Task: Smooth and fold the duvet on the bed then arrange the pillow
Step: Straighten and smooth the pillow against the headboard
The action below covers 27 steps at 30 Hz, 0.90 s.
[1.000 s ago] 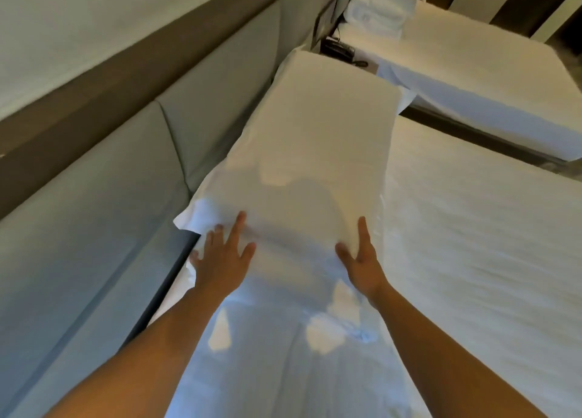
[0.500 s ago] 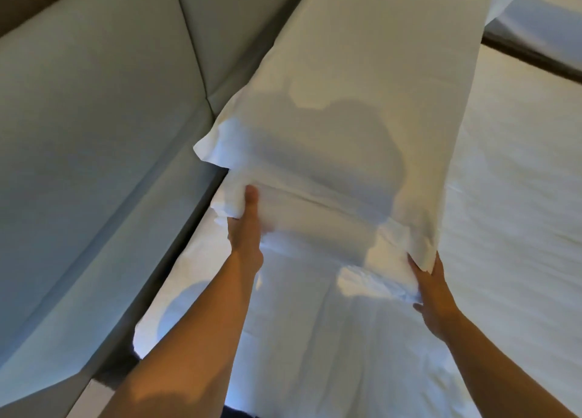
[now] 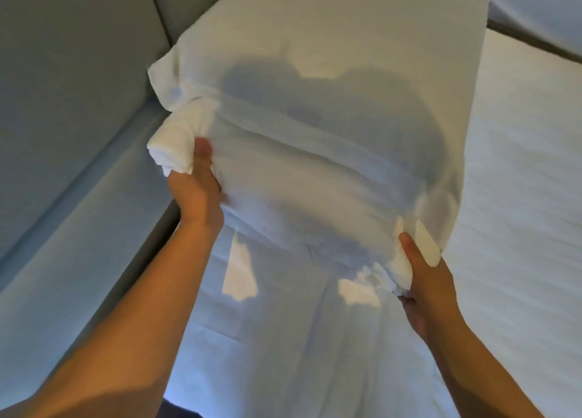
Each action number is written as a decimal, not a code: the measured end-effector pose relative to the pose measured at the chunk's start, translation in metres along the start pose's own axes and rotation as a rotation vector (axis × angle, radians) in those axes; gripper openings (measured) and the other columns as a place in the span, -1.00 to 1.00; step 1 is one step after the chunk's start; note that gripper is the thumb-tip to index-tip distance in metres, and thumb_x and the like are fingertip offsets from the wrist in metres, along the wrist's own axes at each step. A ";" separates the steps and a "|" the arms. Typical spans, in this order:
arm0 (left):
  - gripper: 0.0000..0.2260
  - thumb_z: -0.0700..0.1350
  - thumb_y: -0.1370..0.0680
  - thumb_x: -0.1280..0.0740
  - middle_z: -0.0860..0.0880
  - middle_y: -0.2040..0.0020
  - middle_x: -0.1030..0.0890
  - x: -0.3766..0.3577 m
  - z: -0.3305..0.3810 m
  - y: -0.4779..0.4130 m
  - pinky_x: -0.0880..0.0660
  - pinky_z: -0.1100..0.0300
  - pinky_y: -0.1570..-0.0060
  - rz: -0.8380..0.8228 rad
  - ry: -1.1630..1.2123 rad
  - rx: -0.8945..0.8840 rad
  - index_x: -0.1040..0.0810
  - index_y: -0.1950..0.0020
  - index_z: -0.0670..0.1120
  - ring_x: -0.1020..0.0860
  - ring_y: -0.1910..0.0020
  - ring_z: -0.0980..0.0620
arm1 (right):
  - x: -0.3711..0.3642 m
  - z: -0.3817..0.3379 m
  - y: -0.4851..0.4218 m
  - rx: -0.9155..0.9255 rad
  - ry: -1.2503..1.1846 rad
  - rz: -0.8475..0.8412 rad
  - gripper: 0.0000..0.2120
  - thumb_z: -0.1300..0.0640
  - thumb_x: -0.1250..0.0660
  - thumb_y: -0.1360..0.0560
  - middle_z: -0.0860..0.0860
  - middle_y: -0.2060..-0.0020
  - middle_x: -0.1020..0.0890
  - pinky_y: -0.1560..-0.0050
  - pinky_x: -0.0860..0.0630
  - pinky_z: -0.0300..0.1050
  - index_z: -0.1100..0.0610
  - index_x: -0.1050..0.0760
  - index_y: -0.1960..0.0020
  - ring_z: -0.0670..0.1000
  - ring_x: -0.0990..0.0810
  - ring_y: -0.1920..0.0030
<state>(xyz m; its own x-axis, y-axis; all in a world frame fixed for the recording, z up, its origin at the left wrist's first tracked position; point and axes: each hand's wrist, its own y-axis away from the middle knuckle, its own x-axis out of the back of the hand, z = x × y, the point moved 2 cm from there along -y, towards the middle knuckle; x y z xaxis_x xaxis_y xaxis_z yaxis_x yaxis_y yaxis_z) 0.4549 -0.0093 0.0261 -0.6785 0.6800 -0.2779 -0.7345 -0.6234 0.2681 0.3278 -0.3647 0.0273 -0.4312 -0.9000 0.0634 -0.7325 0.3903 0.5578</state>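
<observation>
A long white pillow (image 3: 330, 71) lies along the bed next to the grey headboard, its near end raised off the sheet. My left hand (image 3: 196, 191) grips the near left corner, thumb on top and cloth bunched beside it. My right hand (image 3: 425, 279) holds the near right corner from below, with crumpled pillowcase cloth in its grasp. The white duvet (image 3: 519, 197) lies flat to the right of the pillow. Below the lifted end the white sheet (image 3: 299, 339) shows.
The padded grey headboard (image 3: 72, 102) runs along the left, with a dark gap between it and the mattress. A second white bed (image 3: 541, 11) shows at the top right, past a dark gap.
My hands went from resting flat on the pillow to its near corners, gripped them and lifted that end. The view has closed in on the pillow.
</observation>
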 end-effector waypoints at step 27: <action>-0.31 0.46 -0.21 -0.55 0.04 -0.07 -0.70 -0.075 0.097 0.002 -0.63 -0.13 -0.05 -0.022 -0.124 0.445 -0.61 -0.18 0.09 -0.68 0.00 -0.07 | -0.062 -0.134 -0.010 -0.042 -0.153 -0.197 -0.36 -0.40 -0.48 -0.40 0.05 -0.14 -0.77 -0.30 -0.60 0.20 -0.01 -0.61 -0.30 0.12 -0.75 -0.13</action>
<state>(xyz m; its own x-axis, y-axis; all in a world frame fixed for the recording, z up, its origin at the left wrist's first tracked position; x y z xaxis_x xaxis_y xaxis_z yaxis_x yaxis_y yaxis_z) 0.5052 -0.0239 0.1365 -0.6366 0.7492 -0.1826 -0.6551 -0.4005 0.6407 0.4323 -0.3387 0.1289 -0.3596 -0.9167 -0.1742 -0.7891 0.1991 0.5810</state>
